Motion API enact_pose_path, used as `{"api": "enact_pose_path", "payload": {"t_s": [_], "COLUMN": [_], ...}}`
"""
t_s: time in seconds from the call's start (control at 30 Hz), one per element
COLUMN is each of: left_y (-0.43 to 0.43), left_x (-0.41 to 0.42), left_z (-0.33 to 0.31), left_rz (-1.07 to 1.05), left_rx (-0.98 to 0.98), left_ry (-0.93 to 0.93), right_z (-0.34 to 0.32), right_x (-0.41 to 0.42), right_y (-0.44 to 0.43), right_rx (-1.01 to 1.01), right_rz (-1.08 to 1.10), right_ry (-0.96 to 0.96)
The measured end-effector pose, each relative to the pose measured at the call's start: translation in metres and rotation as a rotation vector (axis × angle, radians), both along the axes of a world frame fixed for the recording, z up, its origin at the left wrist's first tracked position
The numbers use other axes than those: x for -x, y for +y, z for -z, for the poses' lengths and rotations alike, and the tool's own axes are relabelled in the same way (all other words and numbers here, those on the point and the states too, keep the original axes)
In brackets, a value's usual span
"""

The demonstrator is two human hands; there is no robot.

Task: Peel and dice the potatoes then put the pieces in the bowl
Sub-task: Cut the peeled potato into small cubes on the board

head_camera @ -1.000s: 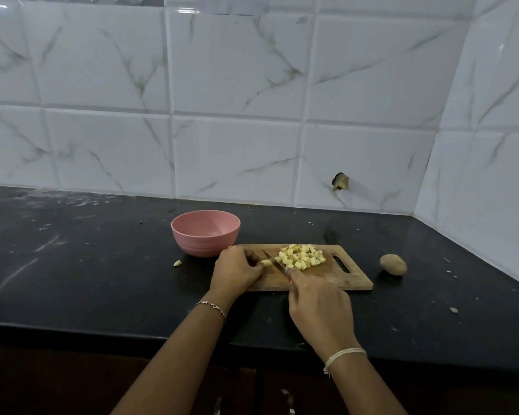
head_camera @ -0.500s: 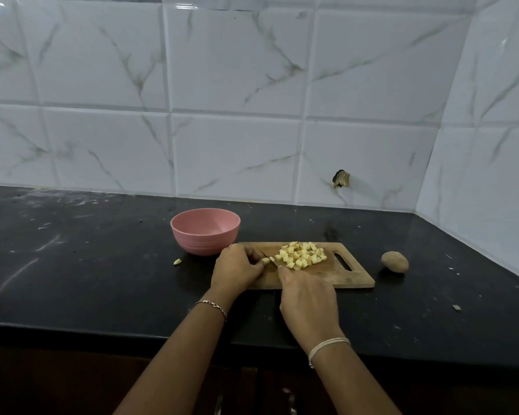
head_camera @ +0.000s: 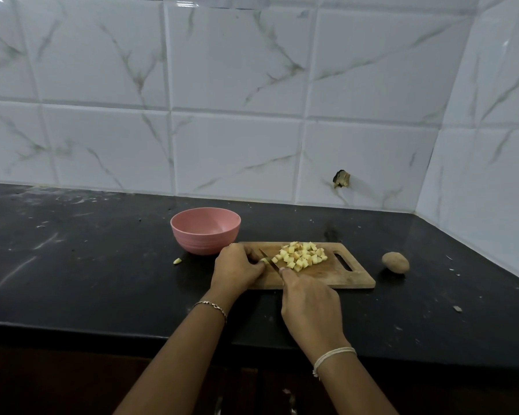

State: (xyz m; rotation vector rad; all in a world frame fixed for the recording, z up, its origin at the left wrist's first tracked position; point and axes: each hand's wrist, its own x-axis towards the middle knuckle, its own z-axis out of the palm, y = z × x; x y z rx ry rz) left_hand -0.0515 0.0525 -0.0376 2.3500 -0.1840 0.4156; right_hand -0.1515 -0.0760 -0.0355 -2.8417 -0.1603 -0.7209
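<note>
Black surface under white marbled tiles carries a wooden cutting board with a heap of diced potato on it. The pink bowl sits just beside its left end and 1 unpeeled potato lies to its right. On the board the left grip pinches a small potato piece – the right grip clenches the knife, blade against that piece.

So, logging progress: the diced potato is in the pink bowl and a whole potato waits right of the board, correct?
No: the head view shows the diced potato piled on the board, not in the pink bowl. The whole potato is as you say.
</note>
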Motion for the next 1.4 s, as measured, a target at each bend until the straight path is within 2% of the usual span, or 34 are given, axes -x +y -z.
{"api": "enact_pose_path", "payload": {"t_s": [0.17, 0.5, 0.9, 1.17, 1.4], "left_y": [0.0, -0.001, -0.002, -0.002, -0.003], "left_x": [0.001, 0.001, 0.004, 0.005, 0.004], "left_z": [0.002, 0.003, 0.001, 0.002, 0.001], "left_rz": [-0.01, -0.032, -0.052, -0.085, -0.069], "left_rx": [0.012, -0.034, -0.04, -0.053, -0.06], "left_ry": [-0.015, -0.053, -0.014, -0.002, -0.015], "right_z": [-0.006, -0.001, -0.01, -0.005, -0.002], "right_x": [-0.007, 0.007, 0.001, 0.004, 0.005], "right_y": [0.007, 0.007, 0.009, 0.01, 0.01], "right_rx": [0.066, -0.037, 0.034, -0.033, -0.023], "right_rz": [-0.012, 0.067, -0.021, 0.116, 0.06], "right_ry": [0.024, -0.025, 0.04, 0.005, -0.008]}}
